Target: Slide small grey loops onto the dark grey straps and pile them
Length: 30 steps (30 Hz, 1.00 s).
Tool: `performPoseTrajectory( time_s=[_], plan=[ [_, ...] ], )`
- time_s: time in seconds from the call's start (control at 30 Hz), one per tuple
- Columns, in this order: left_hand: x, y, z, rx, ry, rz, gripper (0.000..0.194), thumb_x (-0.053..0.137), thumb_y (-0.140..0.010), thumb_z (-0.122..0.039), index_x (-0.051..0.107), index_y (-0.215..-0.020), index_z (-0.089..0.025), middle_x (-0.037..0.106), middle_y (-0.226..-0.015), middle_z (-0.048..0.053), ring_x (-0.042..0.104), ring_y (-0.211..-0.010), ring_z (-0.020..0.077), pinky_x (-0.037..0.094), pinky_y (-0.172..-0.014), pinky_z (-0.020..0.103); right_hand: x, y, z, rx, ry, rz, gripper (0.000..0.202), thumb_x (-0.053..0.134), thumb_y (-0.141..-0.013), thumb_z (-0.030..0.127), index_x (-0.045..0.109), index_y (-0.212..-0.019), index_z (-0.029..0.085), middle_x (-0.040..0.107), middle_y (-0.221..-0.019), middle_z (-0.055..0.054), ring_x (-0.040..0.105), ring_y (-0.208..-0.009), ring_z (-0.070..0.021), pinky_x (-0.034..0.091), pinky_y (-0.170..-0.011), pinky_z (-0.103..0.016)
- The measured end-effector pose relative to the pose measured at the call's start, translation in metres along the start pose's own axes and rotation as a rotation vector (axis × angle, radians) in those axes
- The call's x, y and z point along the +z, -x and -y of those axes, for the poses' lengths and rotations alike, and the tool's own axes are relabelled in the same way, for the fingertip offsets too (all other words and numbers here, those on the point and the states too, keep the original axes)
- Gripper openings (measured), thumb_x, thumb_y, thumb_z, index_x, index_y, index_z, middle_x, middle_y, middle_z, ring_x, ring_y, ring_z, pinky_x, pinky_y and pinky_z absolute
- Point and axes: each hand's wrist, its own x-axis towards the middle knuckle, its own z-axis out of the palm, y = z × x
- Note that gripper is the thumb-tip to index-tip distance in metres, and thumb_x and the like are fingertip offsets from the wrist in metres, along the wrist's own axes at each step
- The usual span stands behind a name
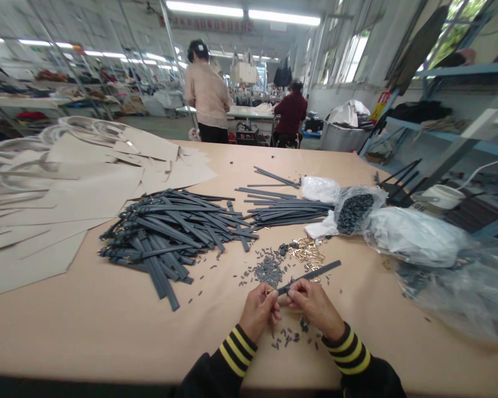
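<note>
Grey strap (309,274) is lying pinched at its near end between my left hand (259,310) and right hand (314,305), both clenched on it, slanting away rightward.

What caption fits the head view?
Both hands, left hand and right hand, pinch one grey strap beside a strap pile.

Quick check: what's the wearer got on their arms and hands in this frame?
Both hands are bare: no gloves, and no rings or watch that I can make out. The left hand and right hand come out of dark, black-looking knit sleeves. Each cuff is ribbed, with yellow and black stripes ringing the wrist.
</note>
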Motion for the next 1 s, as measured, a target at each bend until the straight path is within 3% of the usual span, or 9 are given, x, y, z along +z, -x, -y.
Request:
performPoseTrajectory(
  time_s=[0.2,0.6,1.0],
  plan=[
    [0.0015,0.0004,0.0002,0.001,0.011,-0.009,0.027,0.054,-0.073,-0.038,0.039,-0.067,-0.016,0.053,-0.046,-0.006,0.048,-0.034,0.0055,0.036,-0.033,0.014,-0.0002,0.0004,-0.0039,-0.017,-0.07,0.07,0.016,0.053,-0.075,0.029,0.052,-0.071,0.014,0.059,-0.066,-0.002,0.057,-0.064,-0.0142,0.049,-0.062,-0.027],
    [-0.0016,-0.0009,0.0064,0.015,0.02,0.002,0.025,0.053,-0.074,-0.038,0.042,-0.07,-0.015,0.052,-0.046,-0.005,0.049,-0.036,0.0068,0.037,-0.035,0.015,-0.0076,0.0004,-0.0011,-0.063,0.048,0.02,0.018,0.051,-0.076,0.031,0.051,-0.07,0.015,0.057,-0.064,-0.002,0.053,-0.06,-0.0132,0.044,-0.058,-0.025],
    [-0.0004,0.0008,0.0046,-0.008,0.039,0.01,0.027,0.054,-0.073,-0.038,0.04,-0.07,-0.016,0.052,-0.045,-0.006,0.05,-0.036,0.0065,0.037,-0.035,0.015,-0.008,-0.0004,-0.0039,-0.062,0.052,0.074,0.018,0.05,-0.076,0.031,0.049,-0.069,0.015,0.055,-0.061,0.0,0.051,-0.056,-0.012,0.043,-0.055,-0.024]
  ],
)
